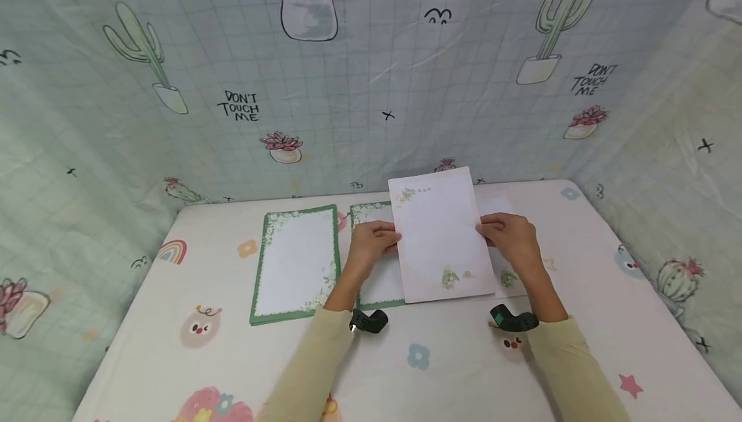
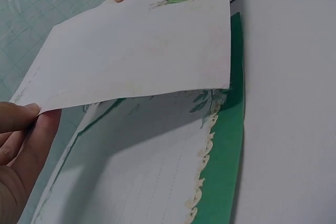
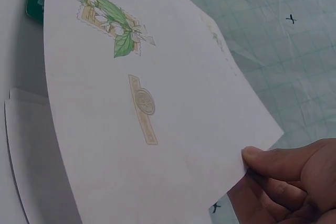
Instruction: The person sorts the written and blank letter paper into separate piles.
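Both hands hold up one sheet of paper [image 1: 443,235], pale with small green leaf prints at its top left and bottom. My left hand [image 1: 371,241] pinches its left edge between thumb and fingers. At the opposite edge, my right hand [image 1: 510,238] pinches it the same way; in the right wrist view the thumb lies on the printed face. Below the raised sheet, a green-bordered sheet [image 1: 379,287] lies partly covered, and the left wrist view shows faint lines on this bordered sheet [image 2: 142,171]. To the right, another pale paper [image 1: 510,287] is mostly hidden by the held sheet.
A green-bordered floral stack of sheets [image 1: 298,264] lies on the left of the table. The table [image 1: 232,364] has a white printed cloth. Behind it hangs a cactus-printed curtain [image 1: 359,87], which also closes in both sides.
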A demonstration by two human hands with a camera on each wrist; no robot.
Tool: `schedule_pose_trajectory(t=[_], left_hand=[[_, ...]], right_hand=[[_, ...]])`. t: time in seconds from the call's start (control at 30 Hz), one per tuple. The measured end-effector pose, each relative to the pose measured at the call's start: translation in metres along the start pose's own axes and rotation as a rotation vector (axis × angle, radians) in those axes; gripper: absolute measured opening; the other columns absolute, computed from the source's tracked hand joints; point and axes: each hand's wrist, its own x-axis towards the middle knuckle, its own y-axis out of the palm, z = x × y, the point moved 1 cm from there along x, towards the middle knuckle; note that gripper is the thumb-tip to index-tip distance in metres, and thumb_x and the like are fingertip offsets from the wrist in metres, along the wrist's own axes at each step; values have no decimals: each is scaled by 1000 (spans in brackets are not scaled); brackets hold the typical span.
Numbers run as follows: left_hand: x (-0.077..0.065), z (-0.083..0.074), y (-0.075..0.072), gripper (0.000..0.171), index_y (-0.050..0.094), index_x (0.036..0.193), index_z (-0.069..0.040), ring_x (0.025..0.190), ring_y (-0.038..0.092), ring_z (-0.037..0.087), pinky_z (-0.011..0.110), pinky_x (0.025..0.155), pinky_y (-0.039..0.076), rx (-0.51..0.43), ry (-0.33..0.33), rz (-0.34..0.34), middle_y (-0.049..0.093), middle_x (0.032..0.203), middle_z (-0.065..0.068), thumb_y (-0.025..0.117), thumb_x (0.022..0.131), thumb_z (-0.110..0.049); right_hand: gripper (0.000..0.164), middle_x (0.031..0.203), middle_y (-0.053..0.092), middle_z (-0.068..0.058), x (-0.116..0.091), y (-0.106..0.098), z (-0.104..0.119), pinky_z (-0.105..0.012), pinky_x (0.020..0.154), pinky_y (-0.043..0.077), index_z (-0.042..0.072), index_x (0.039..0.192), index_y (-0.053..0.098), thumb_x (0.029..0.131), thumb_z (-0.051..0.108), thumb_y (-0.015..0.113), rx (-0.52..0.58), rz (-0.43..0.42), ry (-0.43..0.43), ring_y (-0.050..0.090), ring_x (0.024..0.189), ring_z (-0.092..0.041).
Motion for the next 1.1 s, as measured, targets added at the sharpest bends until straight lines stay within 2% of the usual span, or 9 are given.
schedule_pose_trajectory(t=[0.4, 0.57, 0.77, 1.1], left_hand=[[6, 0, 23, 21, 72, 111, 7, 80, 74, 16, 31, 75, 63, -35, 16, 46, 76, 96, 17, 74, 91, 1], [8, -2, 34, 19, 73, 109, 6, 80, 74, 17, 35, 76, 63, -45, 15, 46, 76, 95, 17, 74, 91, 1], [8, 1, 50, 20, 72, 109, 6, 80, 75, 20, 32, 74, 63, -61, 8, 76, 76, 96, 16, 75, 91, -1], [8, 7, 62, 19, 71, 110, 8, 84, 76, 24, 36, 78, 63, -63, 15, 106, 76, 99, 20, 72, 92, 1]], right_hand=[[32, 110, 73, -24, -1, -18, -10, -47, 82, 61, -5, 121, 70, 101, 19, 64, -60, -31, -13, 76, 90, -32], [32, 110, 73, -26, 1, -26, -15, -43, 79, 62, -7, 120, 70, 101, 18, 65, -73, -43, -29, 76, 90, -34], [29, 109, 72, -28, 0, -38, -23, -42, 76, 63, -8, 117, 70, 101, 15, 64, -115, -63, -25, 75, 90, -35], [30, 109, 72, -27, -3, -46, -35, -40, 74, 62, -8, 118, 70, 100, 16, 64, -136, -42, -1, 75, 90, -34]])
